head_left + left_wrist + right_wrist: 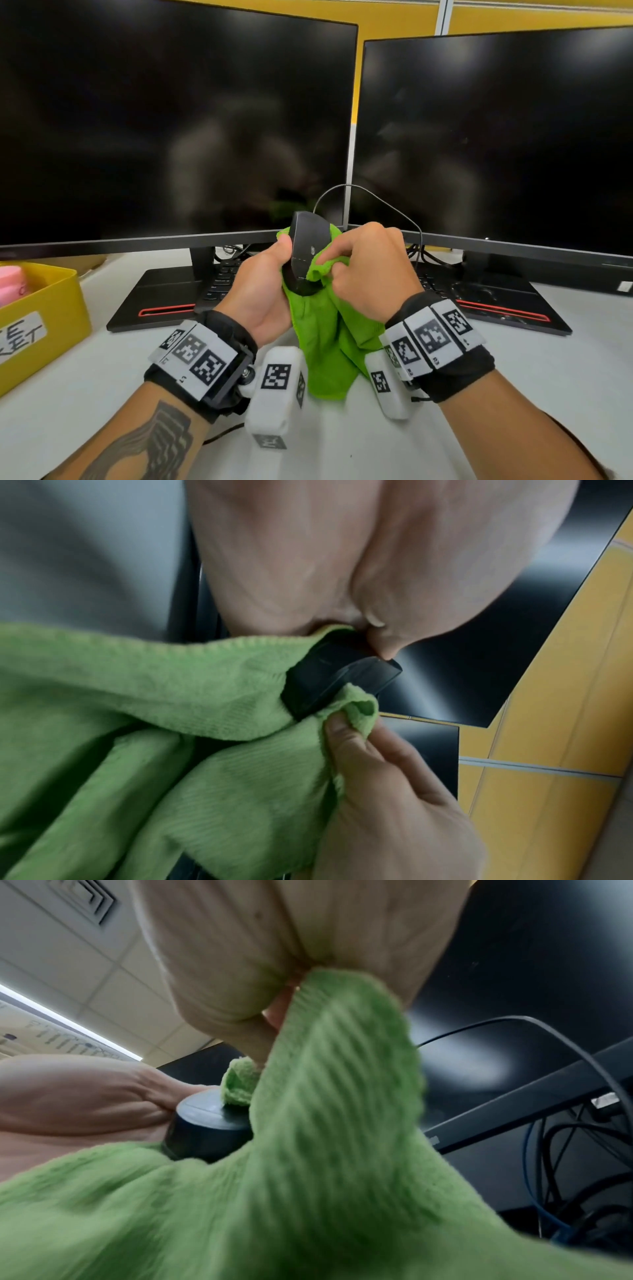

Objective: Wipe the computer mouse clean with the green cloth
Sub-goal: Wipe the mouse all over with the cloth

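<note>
A black wired computer mouse (306, 250) is held up on its side above the desk, in front of the gap between two monitors. My left hand (265, 291) grips it from the left, thumb on its edge. The green cloth (329, 335) is wrapped behind and under the mouse and hangs down to the desk. My right hand (370, 270) pinches a fold of the cloth against the mouse's right face. The left wrist view shows the mouse (329, 680) between cloth (154, 696) and thumb. In the right wrist view the cloth (325, 1150) covers most of the mouse (205, 1129).
Two dark monitors (178, 120) (496, 137) stand close behind my hands on wide black bases. The mouse cable (387, 205) loops up and right behind the right hand. A keyboard (222, 277) lies under the left monitor. A yellow labelled box (41, 318) sits at the left.
</note>
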`<state>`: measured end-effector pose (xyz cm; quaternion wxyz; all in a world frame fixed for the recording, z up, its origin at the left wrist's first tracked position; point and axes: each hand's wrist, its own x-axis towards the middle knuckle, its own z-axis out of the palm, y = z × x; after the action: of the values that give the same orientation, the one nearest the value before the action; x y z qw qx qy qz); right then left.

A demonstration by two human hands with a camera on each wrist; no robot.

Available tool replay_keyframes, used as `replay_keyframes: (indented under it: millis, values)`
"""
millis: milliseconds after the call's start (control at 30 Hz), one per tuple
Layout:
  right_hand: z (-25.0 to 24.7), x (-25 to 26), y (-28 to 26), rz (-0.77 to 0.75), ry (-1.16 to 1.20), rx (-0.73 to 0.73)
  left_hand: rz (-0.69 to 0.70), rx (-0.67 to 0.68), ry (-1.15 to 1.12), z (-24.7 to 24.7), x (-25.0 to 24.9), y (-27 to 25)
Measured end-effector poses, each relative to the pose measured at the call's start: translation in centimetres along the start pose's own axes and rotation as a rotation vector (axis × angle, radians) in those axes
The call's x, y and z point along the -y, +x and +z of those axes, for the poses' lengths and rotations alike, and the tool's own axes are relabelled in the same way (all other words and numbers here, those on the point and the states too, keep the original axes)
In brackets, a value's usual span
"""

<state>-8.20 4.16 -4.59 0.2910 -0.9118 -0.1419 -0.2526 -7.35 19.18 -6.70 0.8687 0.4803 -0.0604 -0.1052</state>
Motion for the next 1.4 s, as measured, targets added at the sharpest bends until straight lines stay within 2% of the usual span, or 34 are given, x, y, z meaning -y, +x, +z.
replay_keyframes:
  millis: [67, 133, 233, 333, 467, 667, 800, 1233, 1300, 1400]
  values:
    - [-0.4, 0.0, 0.1, 0.008, 0.054, -0.071, -0.006, 0.016, -0.002, 0.4, 0.5, -0.1]
    - [-0.2, 0.3, 0.1, -0.053, 0.144, -0.093, -0.011, 0.03, 0.001, 0.6, 1.0, 0.0]
    - [0.5, 1.2, -0.4, -0.148, 0.181, -0.025, 0.005, -0.001, 0.027, 0.3, 0.8, 0.1]
    - [0.5, 0.5, -0.3, -0.128, 0.108, 0.075, 0.019, -0.018, 0.0, -0.1, 0.0, 0.1]
    - [-0.2, -0.4, -0.2, -0.078, 0.045, 0.059, 0.005, 0.008, 0.0, 0.2, -0.1, 0.0]
    - [-1.0, -1.5, 1.0, 0.024, 0.052, -0.174, -0.036, 0.051, 0.027, 1.1, 0.7, -0.6]
    - [-1.8, -1.6, 1.1, 0.015, 0.185, -0.281, -0.047, 0.076, 0.043, 1.4, 0.9, -0.6]
    - [-1.5, -1.8, 0.9, -0.051, 0.179, 0.157, -0.031, 0.013, 0.036, 0.6, -0.1, -0.2]
    - [-1.4, -1.5, 0.7, -0.047, 0.164, 0.17, -0.034, 0.012, 0.028, 0.5, -0.2, -0.1]
    - [-1.6, -1.7, 0.7, -0.015, 0.134, 0.102, -0.029, 0.023, 0.034, 0.6, -0.3, -0.2]
